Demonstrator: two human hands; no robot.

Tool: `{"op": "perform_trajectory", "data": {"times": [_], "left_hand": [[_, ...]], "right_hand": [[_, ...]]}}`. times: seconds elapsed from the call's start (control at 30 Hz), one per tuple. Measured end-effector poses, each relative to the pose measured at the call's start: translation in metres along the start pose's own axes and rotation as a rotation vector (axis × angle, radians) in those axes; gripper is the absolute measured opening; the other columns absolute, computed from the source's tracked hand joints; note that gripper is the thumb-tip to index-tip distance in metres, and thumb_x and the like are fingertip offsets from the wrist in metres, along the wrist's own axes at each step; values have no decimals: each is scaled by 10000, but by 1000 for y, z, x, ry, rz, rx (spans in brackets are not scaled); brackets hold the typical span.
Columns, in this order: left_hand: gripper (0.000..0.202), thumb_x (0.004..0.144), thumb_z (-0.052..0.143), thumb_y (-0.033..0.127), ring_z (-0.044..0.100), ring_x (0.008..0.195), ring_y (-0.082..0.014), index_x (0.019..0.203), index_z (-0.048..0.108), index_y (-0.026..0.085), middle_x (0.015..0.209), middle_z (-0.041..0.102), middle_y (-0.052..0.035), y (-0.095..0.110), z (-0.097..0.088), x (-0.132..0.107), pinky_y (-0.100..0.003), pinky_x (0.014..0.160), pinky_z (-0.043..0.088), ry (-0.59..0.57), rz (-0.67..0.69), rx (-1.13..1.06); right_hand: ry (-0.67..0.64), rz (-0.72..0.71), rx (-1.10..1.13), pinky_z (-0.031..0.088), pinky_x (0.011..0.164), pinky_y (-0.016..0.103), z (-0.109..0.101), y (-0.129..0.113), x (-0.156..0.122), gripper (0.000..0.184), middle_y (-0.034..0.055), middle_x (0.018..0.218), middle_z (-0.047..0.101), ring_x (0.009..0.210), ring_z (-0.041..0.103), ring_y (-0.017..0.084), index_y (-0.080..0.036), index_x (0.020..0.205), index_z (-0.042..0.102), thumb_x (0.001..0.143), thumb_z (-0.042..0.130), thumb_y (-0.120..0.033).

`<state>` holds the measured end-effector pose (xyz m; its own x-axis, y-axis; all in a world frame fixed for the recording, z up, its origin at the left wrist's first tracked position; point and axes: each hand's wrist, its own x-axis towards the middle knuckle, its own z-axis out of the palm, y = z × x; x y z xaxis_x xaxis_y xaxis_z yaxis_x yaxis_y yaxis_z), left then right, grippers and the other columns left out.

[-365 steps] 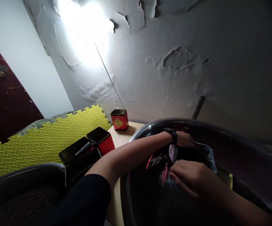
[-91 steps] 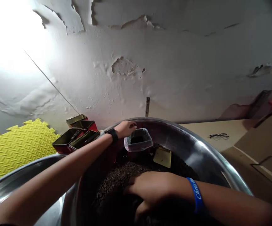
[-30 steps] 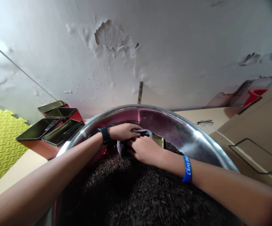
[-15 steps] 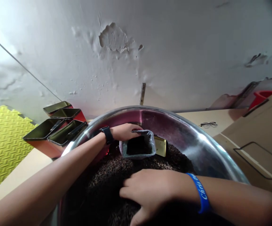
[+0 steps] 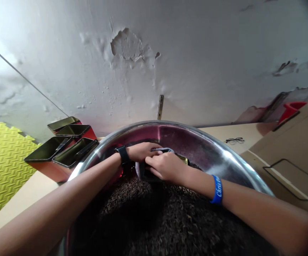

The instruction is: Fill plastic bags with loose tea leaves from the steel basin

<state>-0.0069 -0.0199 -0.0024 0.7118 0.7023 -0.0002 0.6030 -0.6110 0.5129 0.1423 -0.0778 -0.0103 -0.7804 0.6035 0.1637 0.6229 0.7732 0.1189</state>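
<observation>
The box-shaped container lined with thin translucent plastic [image 5: 140, 173] sits inside the basin, between the hands: the left hand [image 5: 143, 152] grips its rim, while the right hand [image 5: 169, 166] curls at its opening, its hold hidden. Uneven pressing might tip it or drag the lining inward, spilling contents onto the dark, dry leaf-like pieces [image 5: 175, 217] in the round, shiny metal basin [image 5: 228, 156]. Beyond, four open red box-shaped tins [image 5: 46, 169] stand on the pale table [image 5: 33, 185].

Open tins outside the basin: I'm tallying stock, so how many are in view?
4, clustered left of the basin: the rearmost tin, the tin just before it, the front-left tin and the front-right tin. Others could be hidden.
</observation>
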Motion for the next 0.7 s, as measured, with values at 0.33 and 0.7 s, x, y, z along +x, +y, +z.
{"op": "perform_trajectory", "data": {"times": [0.33, 0.7], "left_hand": [[476, 846, 322, 542, 532, 955, -164, 1189, 482, 254, 1116, 576, -10, -2, -1, 0, -238, 802, 382, -45, 23, 8], [487, 835, 319, 562, 522, 986, -169, 1190, 476, 267, 1153, 555, -4, -7, -6, -2, -246, 841, 371, -64, -35, 46]], "right_hand": [[52, -131, 71, 377, 737, 315, 1, -18, -9, 233, 78, 841, 586, 802, 535, 179, -152, 860, 554, 840, 371, -296], [-382, -402, 350, 404, 581, 296, 2, -44, -23, 621, 103, 962, 594, 798, 562, 219, -158, 1034, 550, 707, 390, -661]]}}
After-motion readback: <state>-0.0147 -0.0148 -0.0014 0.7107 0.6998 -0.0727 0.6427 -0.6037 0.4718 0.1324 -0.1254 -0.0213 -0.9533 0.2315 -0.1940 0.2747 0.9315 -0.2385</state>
